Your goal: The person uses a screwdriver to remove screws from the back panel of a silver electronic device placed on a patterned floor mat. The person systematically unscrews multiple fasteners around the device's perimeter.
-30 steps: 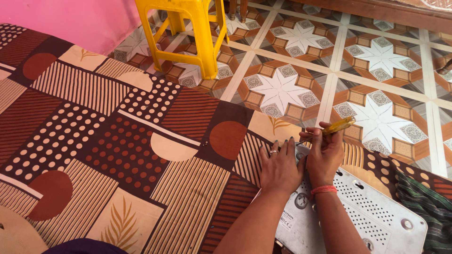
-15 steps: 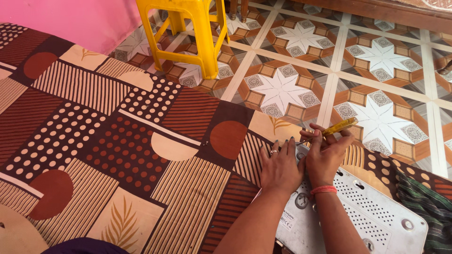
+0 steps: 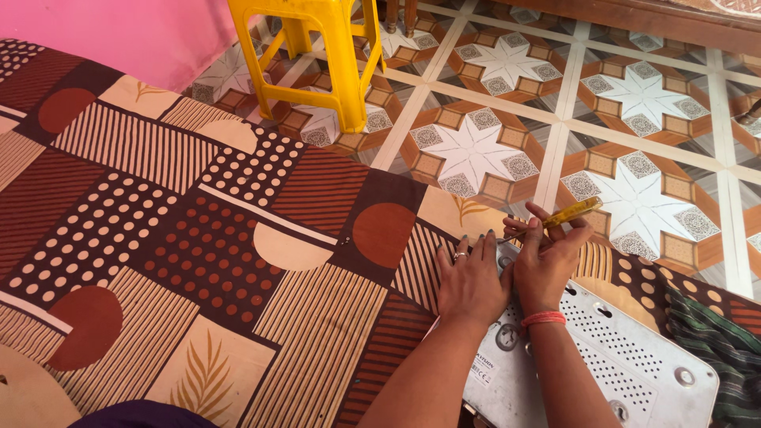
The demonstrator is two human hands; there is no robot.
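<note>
Head view: your right hand (image 3: 547,265) grips the yellow-handled screwdriver (image 3: 564,215), shaft slanting near-left into the white perforated metal box (image 3: 634,364); your left hand (image 3: 472,277) lies flat just left.

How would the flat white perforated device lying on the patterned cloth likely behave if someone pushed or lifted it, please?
The white device looks like a rigid casing, so it should stay stiff. Flat and wide, it probably won't tip or roll. On the soft patterned cloth it would likely drag rather than glide.

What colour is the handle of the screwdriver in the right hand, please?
Translucent yellow handle of the screwdriver, clearest in the head view.
</note>
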